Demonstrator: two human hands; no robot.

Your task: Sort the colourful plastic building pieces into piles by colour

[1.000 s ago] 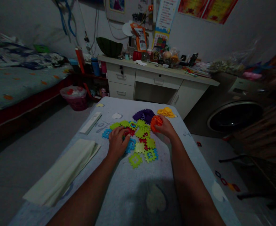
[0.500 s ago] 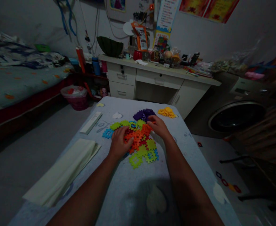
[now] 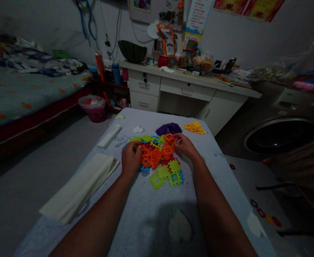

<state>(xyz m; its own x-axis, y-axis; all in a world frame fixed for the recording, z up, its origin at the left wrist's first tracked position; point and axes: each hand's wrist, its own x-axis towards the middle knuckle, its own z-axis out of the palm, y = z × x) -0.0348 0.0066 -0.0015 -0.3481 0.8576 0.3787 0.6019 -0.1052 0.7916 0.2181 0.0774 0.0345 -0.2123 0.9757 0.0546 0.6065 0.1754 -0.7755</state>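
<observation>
A heap of orange notched interlocking tiles [image 3: 151, 157] lies between my two hands. My left hand [image 3: 131, 157] curls against the heap's left side, its thumb and fingers closed at the orange edge. On the right, my right hand [image 3: 185, 144] pinches at the edge of the upper orange tiles; its fingertips are partly hidden. Light-green tiles [image 3: 163, 172] lie on the near side, with red and blue ones showing among them. Beyond the heap sit a purple tile pile [image 3: 170, 128] and a yellow tile pile [image 3: 194, 127], both apart from my hands.
A cloth-covered table [image 3: 146, 221] carries everything. Along its left side lie a folded pale cloth [image 3: 79, 189] and a narrow white box [image 3: 110, 135]. Behind stand a cluttered white desk [image 3: 186, 87] and a washing machine [image 3: 280, 121]. A pink bin [image 3: 95, 110] stands on the floor.
My left hand has drawn to the left edge of the orange tiles, its fingers closer together. Upper orange tiles by my right hand sit higher and farther back. The view has shifted slightly left.
</observation>
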